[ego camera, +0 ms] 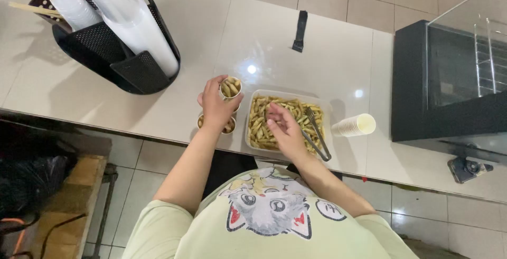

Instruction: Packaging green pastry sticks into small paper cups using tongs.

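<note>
A small paper cup [230, 88], partly filled with fries, is being held over the counter [158, 106], left hand [215, 106] fingers clamped round it. Fries are being gathered in the tray [287, 122] by the right hand [285, 129], fingers loosely curled. Metal tongs [317, 132] are lying alongside; a filled cup [228, 126] is sitting just below.

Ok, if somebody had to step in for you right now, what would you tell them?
Left hand: grip closed around a small paper cup filled with fries, held just above the counter.
Right hand: fingers down in the tray of fries, whether it grips any cannot be told.
Tongs lie unused in the tray's right side.
Done: a second filled cup stands on the counter under the left hand.
Left: a stack of empty cups lies on its side right of the tray.
</note>
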